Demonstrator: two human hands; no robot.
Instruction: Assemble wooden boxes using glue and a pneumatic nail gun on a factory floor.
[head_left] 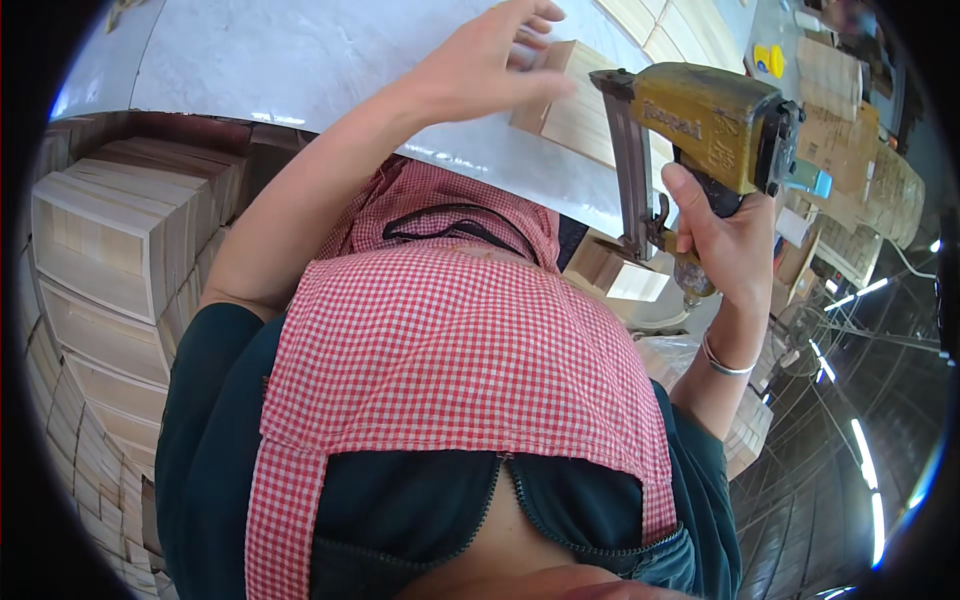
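A yellow and black nail gun (705,115) is gripped by its handle in my right hand (735,235), raised at the right over the table's near edge. Its long dark magazine faces left. Above the tabletop, my left hand (500,65) reaches out with fingers apart and nothing in it; the fingers are slightly blurred. Just beyond those fingers a pale wooden box (580,105) lies on the white table (300,50). The nail gun hides part of the area to the box's right.
Stacked wooden boxes (100,240) rise at my left, below table height. More light wood pieces (655,30) lie at the table's far side. A yellow object (769,60) and cardboard (835,130) are at the far right. A small wooden piece (615,270) is below the nail gun.
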